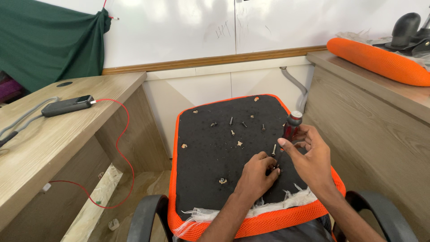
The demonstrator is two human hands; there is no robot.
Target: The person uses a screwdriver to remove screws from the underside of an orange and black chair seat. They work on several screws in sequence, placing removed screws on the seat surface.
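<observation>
The screwdriver [289, 134] tip is hidden behind the left hand [255, 177], which pinches a barely visible screw [274, 169]; the right hand [311, 157] grips the screwdriver's handle above the upturned seat base [210, 148].

matt black board [210, 148], glossy plastic screwdriver handle [293, 125]

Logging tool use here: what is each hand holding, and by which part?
Right hand grips a screwdriver by its red handle; left hand pinches something small at its tip, unclear.
</observation>
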